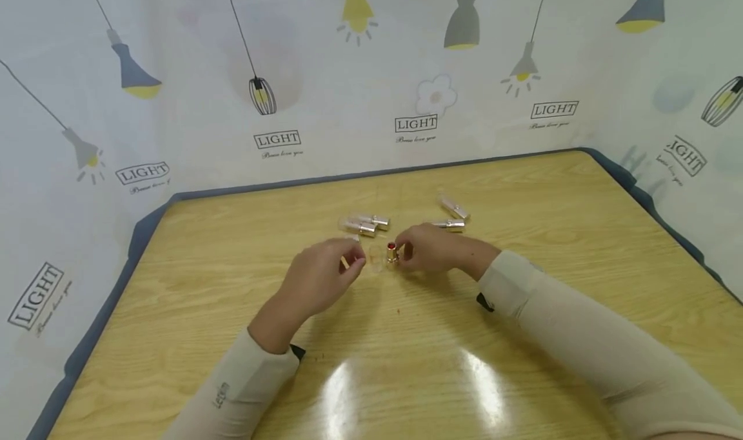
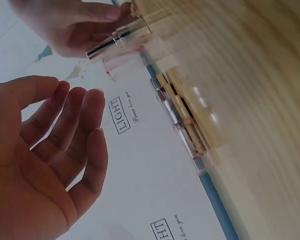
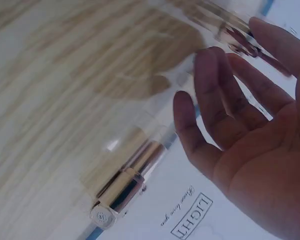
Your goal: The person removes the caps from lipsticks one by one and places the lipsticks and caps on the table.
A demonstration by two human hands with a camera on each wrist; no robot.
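Lipstick in view, red tip showing, gold base upright on the wooden table, right between the two hands!

And the right hand, how does that look?

It's in tight at the lipstick's side, fingers curved, thumb and forefinger level with the gold; whether they actually pinch it or only hover there, I can't tell from any of the three views!

Over to the left hand, then!

Nothing in its grasp! Fingers loosely bent, thumb close to the forefinger, and just beyond those fingertips sits a clear cap, between the hand and the lipstick!

Any company farther up the table?

Oh yes, two tubes lying close together beyond the left hand, clear ends to the left, shiny ends to the right!

And past the right hand?

Another tube, partly hidden behind that hand, with a slanted tube lying just behind it!

What a backdrop, too!

Pale cloth all round, printed with hanging lamps and the word LIGHT, and a pale sleeve on the right arm
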